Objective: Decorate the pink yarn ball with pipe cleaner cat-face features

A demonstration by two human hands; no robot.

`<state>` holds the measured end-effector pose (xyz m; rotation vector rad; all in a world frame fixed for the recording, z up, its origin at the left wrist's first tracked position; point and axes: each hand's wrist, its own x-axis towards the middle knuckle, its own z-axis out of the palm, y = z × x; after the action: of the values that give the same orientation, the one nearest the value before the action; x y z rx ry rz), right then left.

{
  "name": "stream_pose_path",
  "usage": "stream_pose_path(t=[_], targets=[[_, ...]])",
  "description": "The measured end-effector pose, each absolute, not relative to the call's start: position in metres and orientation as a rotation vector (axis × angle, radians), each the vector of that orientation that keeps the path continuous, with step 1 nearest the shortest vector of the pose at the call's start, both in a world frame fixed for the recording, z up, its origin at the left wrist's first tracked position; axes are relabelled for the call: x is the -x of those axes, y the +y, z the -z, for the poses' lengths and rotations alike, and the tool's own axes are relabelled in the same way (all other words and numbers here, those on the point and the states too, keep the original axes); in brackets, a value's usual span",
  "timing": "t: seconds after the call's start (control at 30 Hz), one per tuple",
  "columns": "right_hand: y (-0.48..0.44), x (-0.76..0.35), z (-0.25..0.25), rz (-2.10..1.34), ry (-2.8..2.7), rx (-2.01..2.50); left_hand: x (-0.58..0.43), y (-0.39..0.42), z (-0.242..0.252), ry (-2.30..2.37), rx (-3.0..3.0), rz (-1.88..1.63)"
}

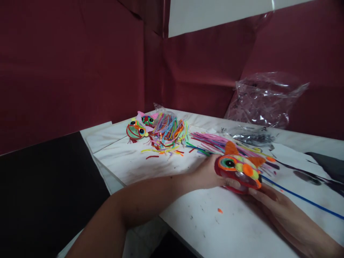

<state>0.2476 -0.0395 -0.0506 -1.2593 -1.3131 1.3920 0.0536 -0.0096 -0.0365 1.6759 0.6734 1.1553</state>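
On the table (242, 229), toward its near right, both hands hold a red owl (239, 168) made of fuzzy stems and pompoms, with orange ears, a green-ringed eye and an orange pompom on its face. The left hand (206, 175) wraps the owl's left side, palm against the red rim, with the fingers hidden behind it. The right hand (268, 200) comes in from the near right, its fingers laid flat along the owl's lower edge and its thumb pressed on the rim. The owl sits low, at or just above the tabletop; I cannot tell whether it touches.

Just behind the owl lies a spread of pink stems (209, 140). A blue stem (303, 199) runs from beside the right hand off to the right edge. An orange scrap (220, 210) lies on the table near the left wrist.

Farther left, a heap of cut stems (169, 132) in many colours rests on the tabletop. A second owl (136, 129) lies just left of the heap, with a third owl (148, 120) right behind it. A clear bag (266, 100) stands at the far right against the red wall (67, 64).
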Motion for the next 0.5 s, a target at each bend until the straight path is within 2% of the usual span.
stream_pose_path(t=[0.5], targets=[[-0.041,-0.243,0.051,-1.322,-1.293,1.295,-0.05,-0.008,0.033,0.665,-1.733,-1.09]])
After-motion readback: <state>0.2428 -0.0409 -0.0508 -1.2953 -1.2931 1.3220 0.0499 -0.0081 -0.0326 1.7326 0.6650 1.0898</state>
